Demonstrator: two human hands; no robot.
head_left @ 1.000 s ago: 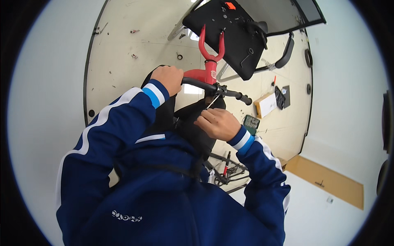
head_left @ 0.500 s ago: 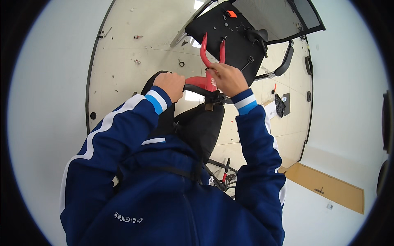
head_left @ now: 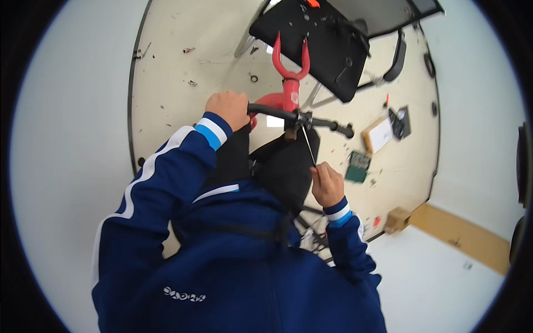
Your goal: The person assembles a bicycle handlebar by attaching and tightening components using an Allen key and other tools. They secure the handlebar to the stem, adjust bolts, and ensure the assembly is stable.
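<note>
My left hand (head_left: 227,109) is closed around the left end of a black handlebar (head_left: 273,111). Below the bar's right half, my right hand (head_left: 327,183) pinches a hex key (head_left: 308,145), seen as a thin silver rod. Its far tip meets the dark stem clamp (head_left: 303,118) at the middle of the bar. A red bike frame with its fork (head_left: 291,93) extends forward from the clamp, the two fork legs pointing away from me. The frame's rear part is partly hidden by my left hand and legs.
A black chair (head_left: 311,50) ahead carries small parts on its seat, close to the fork tips. On the floor at right lie a white-topped box (head_left: 379,135), a green tool case (head_left: 357,166) and a cardboard box (head_left: 397,220). A black ring (head_left: 254,78) lies left of the fork.
My right hand has left the fork crown and come back toward me, right of the stem, with the hex key now visible. My left hand keeps its hold on the handlebar.
</note>
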